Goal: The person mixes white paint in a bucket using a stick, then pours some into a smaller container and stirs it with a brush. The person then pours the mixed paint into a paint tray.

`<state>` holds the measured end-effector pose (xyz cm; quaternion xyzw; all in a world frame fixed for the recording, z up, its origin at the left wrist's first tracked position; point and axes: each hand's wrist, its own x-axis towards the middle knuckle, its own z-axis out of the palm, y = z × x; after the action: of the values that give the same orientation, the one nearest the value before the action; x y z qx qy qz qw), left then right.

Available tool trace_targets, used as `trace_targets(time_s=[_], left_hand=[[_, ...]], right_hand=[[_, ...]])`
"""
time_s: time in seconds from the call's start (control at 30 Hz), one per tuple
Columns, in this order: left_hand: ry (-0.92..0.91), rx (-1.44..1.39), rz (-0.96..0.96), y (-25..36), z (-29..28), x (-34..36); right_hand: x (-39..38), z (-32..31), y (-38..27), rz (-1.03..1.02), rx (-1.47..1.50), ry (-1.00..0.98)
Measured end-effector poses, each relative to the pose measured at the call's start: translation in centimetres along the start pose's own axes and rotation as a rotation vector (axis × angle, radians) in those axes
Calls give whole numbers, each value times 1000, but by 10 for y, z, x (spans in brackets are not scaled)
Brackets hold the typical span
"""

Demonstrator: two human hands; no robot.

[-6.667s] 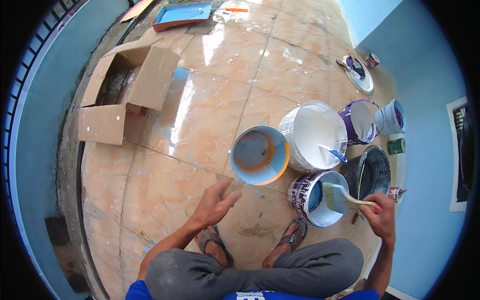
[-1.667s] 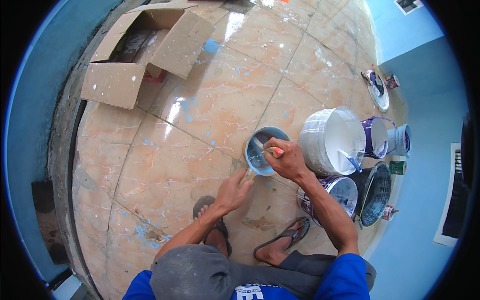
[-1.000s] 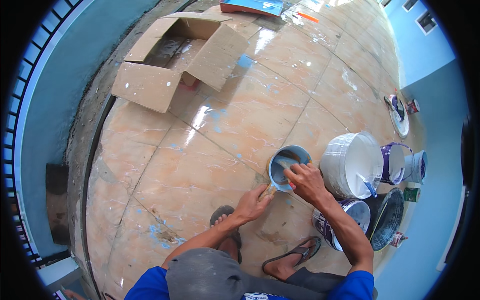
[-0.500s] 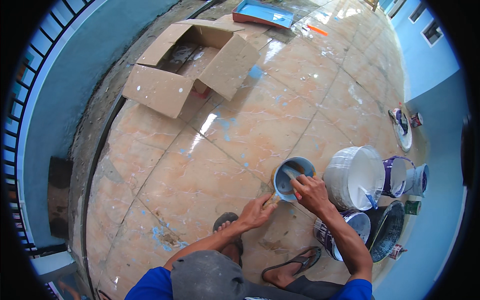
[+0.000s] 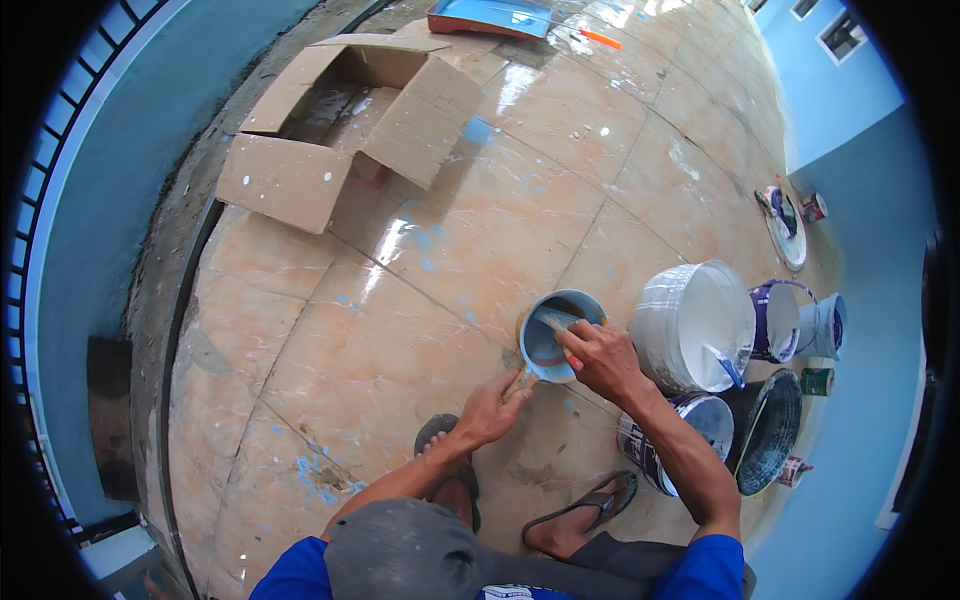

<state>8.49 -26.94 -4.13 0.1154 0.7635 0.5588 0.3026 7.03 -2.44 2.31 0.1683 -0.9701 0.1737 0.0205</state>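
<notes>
A round blue dipper [image 5: 541, 347] with blue-grey paint inside is held out over the tiles in front of me. My left hand [image 5: 488, 410] is closed round its handle. In my right hand [image 5: 604, 358] I grip a paintbrush [image 5: 553, 321], whose head reaches down into the dipper. How much paint lies under the brush is partly hidden. Just right of my right hand stands a large white paint bucket [image 5: 665, 330], streaked with paint, with a blue-handled brush [image 5: 729, 372] at its mouth.
More paint pails [image 5: 775, 325] and a black tub [image 5: 775, 430] crowd the right side along the blue wall [image 5: 870, 300]. A cardboard box [image 5: 290, 185] lies open at the far left, with a blue paint tray [image 5: 490, 18] beyond it. Paint spots mark the tiles.
The whole view has shifted slightly, so the box and buckets sit a little further left and higher. Both hands keep their hold on the dipper and the paintbrush.
</notes>
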Motion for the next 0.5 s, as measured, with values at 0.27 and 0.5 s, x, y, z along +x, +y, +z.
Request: trace_targets(time_s=[0.27, 0.5], left_hand=[[-18, 9, -4, 2, -3, 4], [-5, -14, 32, -4, -1, 0]], right_hand=[[-6, 24, -8, 306, 283, 28], [8, 11, -9, 468, 580, 86]])
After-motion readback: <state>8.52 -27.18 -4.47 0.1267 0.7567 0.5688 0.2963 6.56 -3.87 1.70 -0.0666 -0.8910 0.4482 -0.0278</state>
